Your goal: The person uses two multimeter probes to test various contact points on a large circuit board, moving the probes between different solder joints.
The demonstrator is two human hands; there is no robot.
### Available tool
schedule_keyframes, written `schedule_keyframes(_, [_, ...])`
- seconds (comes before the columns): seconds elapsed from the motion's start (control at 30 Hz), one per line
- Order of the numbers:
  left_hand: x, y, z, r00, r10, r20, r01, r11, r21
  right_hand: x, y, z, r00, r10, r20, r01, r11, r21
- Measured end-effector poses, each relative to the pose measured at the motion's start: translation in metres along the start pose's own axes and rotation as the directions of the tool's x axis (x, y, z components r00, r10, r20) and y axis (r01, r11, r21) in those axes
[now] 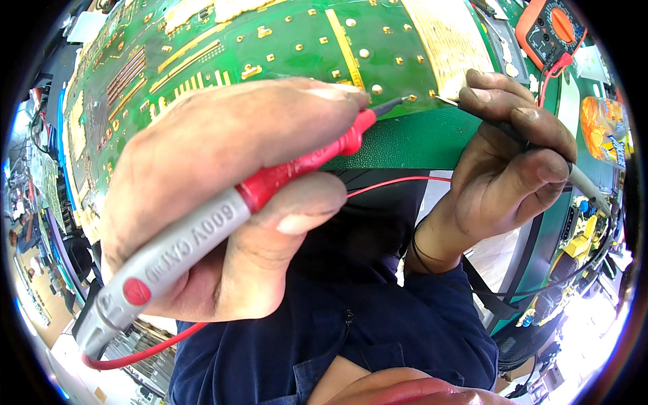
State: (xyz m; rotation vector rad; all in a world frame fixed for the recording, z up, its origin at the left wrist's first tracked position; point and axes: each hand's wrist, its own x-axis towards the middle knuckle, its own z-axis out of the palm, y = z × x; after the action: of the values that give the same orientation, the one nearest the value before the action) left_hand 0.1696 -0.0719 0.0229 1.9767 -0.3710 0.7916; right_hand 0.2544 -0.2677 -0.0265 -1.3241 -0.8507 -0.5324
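Holding a red-and-grey probe [189, 239] and a dark-and-grey probe [588, 187] at the edge of a green circuit board [297, 73]

Nearest the camera, gripping the red-and-grey probe between thumb and fingers of the left hand [223, 145], slanted from its grey back end at lower left up to a thin metal tip. Trailing a red lead [152, 349] from that back end. Pointing the tip at a gold-coloured pad [411, 98] near the board's edge; hard to tell whether touching it or just above.

To the right, clasping the dark-and-grey probe in the curled fingers of the right hand [506, 175], smudged dark at the fingertips. Aiming its pale point leftward, near the other tip but apart from it. Wearing a thin black band [420, 251] around the right wrist.

Beneath the tips and beyond the left hand, showing pads, strips and a broad ribbed gold-coloured area on the board, bordered by a green textured mat [398, 145].

Farther out at right: an orange multimeter [550, 30] with a round dial, an orange bag [601, 128], yellow parts [582, 237] lower down.

Far off at left, small and blurred: a person in blue [28, 233].
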Motion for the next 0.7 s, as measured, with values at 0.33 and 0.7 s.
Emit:
schedule_keyframes(0.33, [-0.0010,0.0004,0.0010,1.000,-0.009,0.001,0.009,1.000,0.009,-0.0023,0.0030,-0.0036,1.000,0.015,0.021,-0.016,0.997,0.074])
schedule_keyframes(0.7, [-0.0018,-0.0004,0.0033,0.999,-0.004,-0.040,0.004,1.000,-0.015,-0.0055,0.0033,-0.0031,0.999,0.035,-0.034,-0.030,0.992,0.121])
